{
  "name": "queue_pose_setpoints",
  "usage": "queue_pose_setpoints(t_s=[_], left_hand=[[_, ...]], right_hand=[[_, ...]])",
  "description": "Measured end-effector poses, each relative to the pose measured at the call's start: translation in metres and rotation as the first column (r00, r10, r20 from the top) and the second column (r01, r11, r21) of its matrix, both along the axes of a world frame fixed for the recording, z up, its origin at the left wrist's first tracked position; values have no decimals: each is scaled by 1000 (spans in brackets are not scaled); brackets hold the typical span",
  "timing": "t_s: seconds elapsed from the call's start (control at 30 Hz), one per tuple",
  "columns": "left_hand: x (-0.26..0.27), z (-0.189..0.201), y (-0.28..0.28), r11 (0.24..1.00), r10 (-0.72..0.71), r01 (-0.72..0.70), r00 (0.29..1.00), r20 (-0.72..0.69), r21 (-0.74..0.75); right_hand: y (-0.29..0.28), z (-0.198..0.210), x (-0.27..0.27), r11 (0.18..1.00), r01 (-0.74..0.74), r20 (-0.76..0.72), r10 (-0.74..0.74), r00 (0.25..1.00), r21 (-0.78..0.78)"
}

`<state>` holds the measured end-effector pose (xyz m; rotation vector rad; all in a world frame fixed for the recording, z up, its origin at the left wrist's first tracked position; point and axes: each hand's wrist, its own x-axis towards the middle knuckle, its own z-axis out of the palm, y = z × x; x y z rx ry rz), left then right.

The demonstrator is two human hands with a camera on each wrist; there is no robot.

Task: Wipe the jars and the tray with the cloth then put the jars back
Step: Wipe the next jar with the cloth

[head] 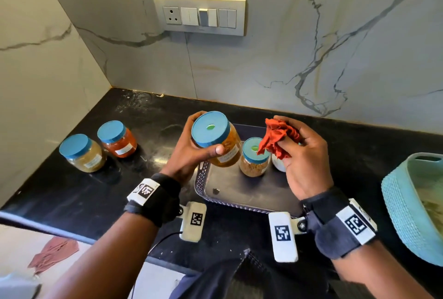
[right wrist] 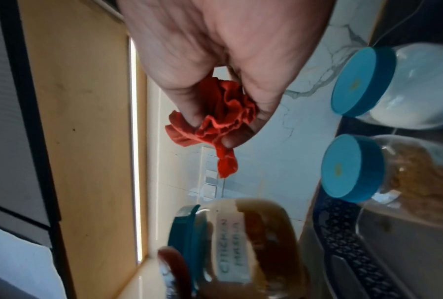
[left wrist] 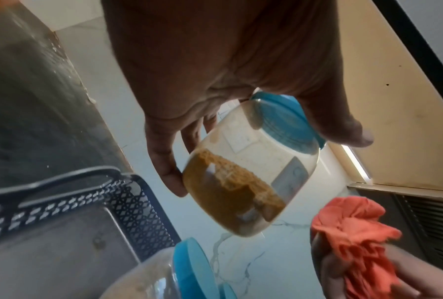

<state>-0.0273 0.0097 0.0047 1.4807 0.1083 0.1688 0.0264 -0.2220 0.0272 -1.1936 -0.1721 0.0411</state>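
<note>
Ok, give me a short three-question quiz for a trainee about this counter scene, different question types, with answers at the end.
1. True or false: the left hand holds a jar lifted above the tray.
2. Multiple choice: how many jars stand on the counter to the left of the tray? A) none B) two C) four
3. Fill in: the right hand grips a bunched ______ cloth.

Key: 1 true. 2 B, the red-filled jar and the yellow-filled jar. 3 red.
</note>
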Motion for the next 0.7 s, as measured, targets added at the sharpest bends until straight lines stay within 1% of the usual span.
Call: queue_pose_setpoints(t_s=[0.07,0.13,0.23,0.27,0.3,0.37,0.43,0.5,0.53,0.57,0.63,0.67,0.7], left_hand=[[-3,2,-10,1000,-18,18,1000,0,-11],[-4,3,-22,999,-26,25,1000,8,20],[-3,2,-35,995,-52,48,998,44,84],[-3,3,-38,994,-67,62,996,50,95],[-3,3,-40,991,-82,75,995,55,111],[-1,5,-43,985,-96,86,993,61,152],[0,7,-45,974,-87,68,993,77,217],[1,6,-45,962,-67,40,994,92,271],[1,5,-44,956,-55,25,994,93,292],[2,6,-43,949,-45,13,994,97,316],[2,9,-42,922,-41,-8,992,118,387],[3,12,-42,903,-46,-18,989,138,429],[3,14,-42,884,-57,-21,987,153,467]], right_hand=[[1,13,2,992,-42,-45,48,998,120],[1,29,3,974,-85,-52,98,994,211],[2,51,0,950,-167,24,167,986,263],[2,56,-3,951,-194,60,185,981,241],[2,60,-6,962,-208,106,192,976,179],[3,62,-10,987,-154,225,162,961,-51],[4,59,-10,968,-61,330,143,933,-245],[6,55,-11,932,12,411,148,900,-361],[7,52,-11,896,86,468,144,872,-435],[8,50,-12,834,181,533,153,832,-522],[8,44,-13,677,352,622,201,757,-647],[8,44,-14,619,402,642,224,733,-675],[8,43,-14,585,422,648,247,720,-692]])
